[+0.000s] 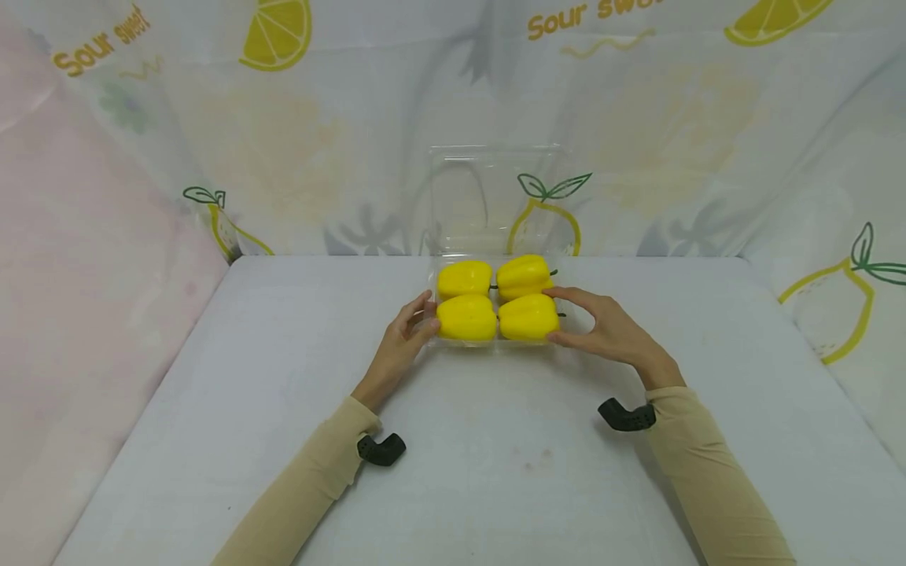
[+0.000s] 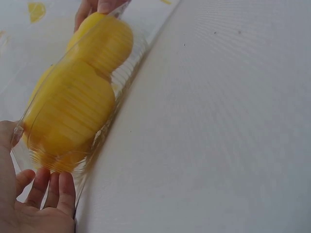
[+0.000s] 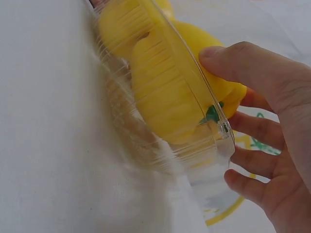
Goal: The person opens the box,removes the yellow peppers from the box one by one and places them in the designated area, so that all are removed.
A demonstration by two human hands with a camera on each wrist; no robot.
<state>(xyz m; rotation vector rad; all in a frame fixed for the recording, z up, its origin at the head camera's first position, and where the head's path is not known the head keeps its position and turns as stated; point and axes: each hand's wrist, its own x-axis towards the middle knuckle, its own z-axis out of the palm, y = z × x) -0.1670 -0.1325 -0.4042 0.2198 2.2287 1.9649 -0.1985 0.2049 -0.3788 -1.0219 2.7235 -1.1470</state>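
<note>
A clear plastic clamshell box (image 1: 495, 346) sits near the table's back edge, its lid (image 1: 460, 196) raised behind it. Yellow bell peppers fill it in two rows of two, their dark stems toward the right. My left hand (image 1: 405, 334) grips the box's left end, thumb at the rim and fingers against the outer wall (image 2: 58, 167). At the other end, my right hand (image 1: 602, 326) holds the front-right bell pepper (image 1: 528, 317) between thumb and index finger. In the right wrist view that pepper's green stem (image 3: 212, 114) shows by the rim, and the other fingers spread outside the box.
A white cloth covers the table (image 1: 495, 472). Behind it hangs a curtain (image 1: 382, 118) printed with lemons and lettering. A black curved piece sits at each sleeve cuff, one on the left (image 1: 382, 450) and one on the right (image 1: 626, 415).
</note>
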